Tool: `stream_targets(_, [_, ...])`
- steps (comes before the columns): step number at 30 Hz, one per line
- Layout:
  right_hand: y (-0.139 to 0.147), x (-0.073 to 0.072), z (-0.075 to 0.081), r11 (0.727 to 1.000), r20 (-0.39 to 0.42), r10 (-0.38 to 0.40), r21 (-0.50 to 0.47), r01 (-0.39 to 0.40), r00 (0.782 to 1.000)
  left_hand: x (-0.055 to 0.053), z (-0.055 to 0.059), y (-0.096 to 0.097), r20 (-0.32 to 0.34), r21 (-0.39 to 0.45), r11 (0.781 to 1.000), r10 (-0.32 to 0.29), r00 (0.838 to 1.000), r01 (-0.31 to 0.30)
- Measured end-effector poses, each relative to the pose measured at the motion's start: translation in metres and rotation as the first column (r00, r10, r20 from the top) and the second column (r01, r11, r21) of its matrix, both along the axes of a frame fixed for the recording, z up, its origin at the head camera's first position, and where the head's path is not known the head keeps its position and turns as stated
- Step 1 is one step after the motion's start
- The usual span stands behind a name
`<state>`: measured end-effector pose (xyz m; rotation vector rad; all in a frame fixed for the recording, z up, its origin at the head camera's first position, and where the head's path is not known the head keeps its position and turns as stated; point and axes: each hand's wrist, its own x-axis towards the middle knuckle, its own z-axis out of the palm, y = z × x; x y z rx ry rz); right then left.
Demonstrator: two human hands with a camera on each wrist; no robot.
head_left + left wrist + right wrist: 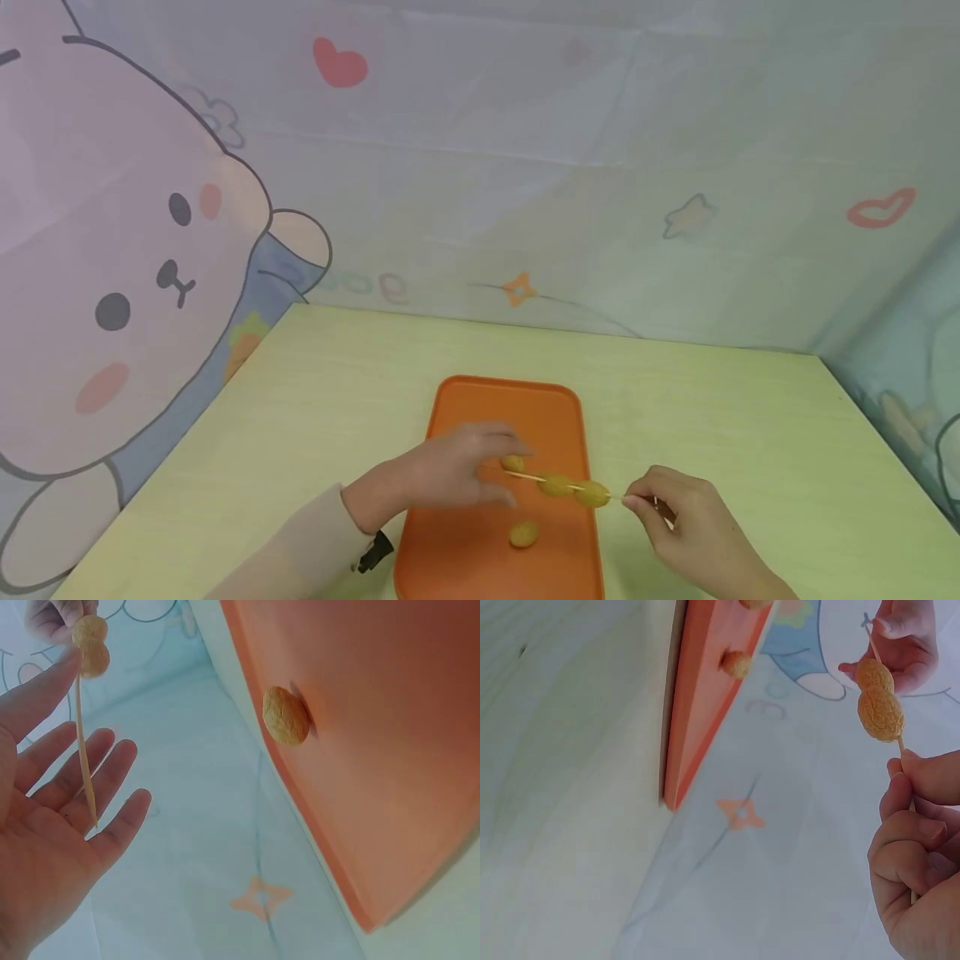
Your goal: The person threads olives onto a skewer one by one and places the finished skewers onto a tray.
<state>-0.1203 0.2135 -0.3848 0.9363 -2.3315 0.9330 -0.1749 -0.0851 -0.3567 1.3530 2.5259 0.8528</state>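
Head view: the R hand (690,521) pinches the bare near end of a thin skewer (525,476), prob. b/c the two threaded balls (556,485) take up the stretch just past the fingertips. The L hand (461,467) is spread over an orange tray (517,400) on the table (712,400), a bit blurred, gripping nothing. Two loose balls (524,533) lie on the tray, one nr the L fingers, the other nearer the person; the raised rim presumably stops them rolling off. Count: 1 skewer, 4 balls (2 on, 2 off), 1 tray, 2 hands.

L wrist view: the L palm is open, fingers apart, w/ the skewer's free pointed end crossing in front of it (touching or not, can't tell). 1 loose ball shows on the tray here.

R wrist view: R fingers are curled round the skewer, thumb & index close below the balls, likely for a steadier hold. Both threaded balls sit touching; 2 loose ones show, one cut off by the top edge.
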Motion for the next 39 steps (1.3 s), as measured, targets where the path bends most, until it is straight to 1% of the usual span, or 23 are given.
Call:
stream_targets(2, [0.007,0.001,0.002,1.0,-0.013,-0.018,-0.001,0.018,1.0,-0.002,0.002,-0.001,-0.01,0.004,1.0,0.014,1.0,-0.014])
stream_targets(5, [0.017,0.003,0.004,0.999,-0.035,-0.042,0.001,0.042,0.998,-0.006,0.003,-0.002,0.002,0.01,0.999,0.037,0.999,-0.037])
stream_targets(10, [0.031,0.007,0.006,0.997,-0.041,-0.076,-0.004,0.076,0.996,-0.016,0.0,-0.003,0.064,0.025,0.997,0.076,0.995,-0.078])
stream_targets(12, [0.034,0.009,0.006,0.997,-0.047,-0.079,-0.01,0.079,0.996,-0.021,-0.002,-0.003,0.082,0.033,0.996,0.082,0.993,-0.084])
stream_targets(17, [0.04,0.012,0.006,0.995,-0.056,-0.094,-0.016,0.094,0.994,-0.033,-0.011,-0.002,0.068,0.032,0.997,0.068,0.995,-0.07])
stream_targets(19, [0.041,0.014,0.006,0.995,-0.051,-0.103,-0.02,0.102,0.993,-0.038,-0.015,-0.001,0.056,0.015,0.998,0.059,0.997,-0.06])
stream_targets(22, [0.042,0.016,0.006,0.994,-0.053,-0.103,-0.029,0.101,0.993,-0.045,-0.02,0.002,0.06,-0.025,0.999,0.049,0.997,-0.048])
stream_targets(28, [0.042,0.017,0.007,0.995,-0.06,-0.091,-0.041,0.089,0.994,-0.056,-0.027,0.009,0.089,-0.108,0.994,0.041,0.995,-0.032])
stream_targets(31, [0.042,0.018,0.008,0.994,-0.039,-0.106,-0.041,0.104,0.994,-0.061,-0.03,0.012,0.098,-0.152,0.988,0.049,0.994,-0.033])
stream_targets(34, [0.041,0.019,0.008,0.993,-0.023,-0.117,-0.038,0.116,0.993,-0.065,-0.033,0.015,0.136,-0.182,0.982,0.071,0.988,-0.045])
stream_targets(39, [0.041,0.019,0.007,0.992,-0.02,-0.121,-0.037,0.12,0.992,-0.07,-0.036,0.019,0.169,-0.198,0.979,0.086,0.982,-0.051])
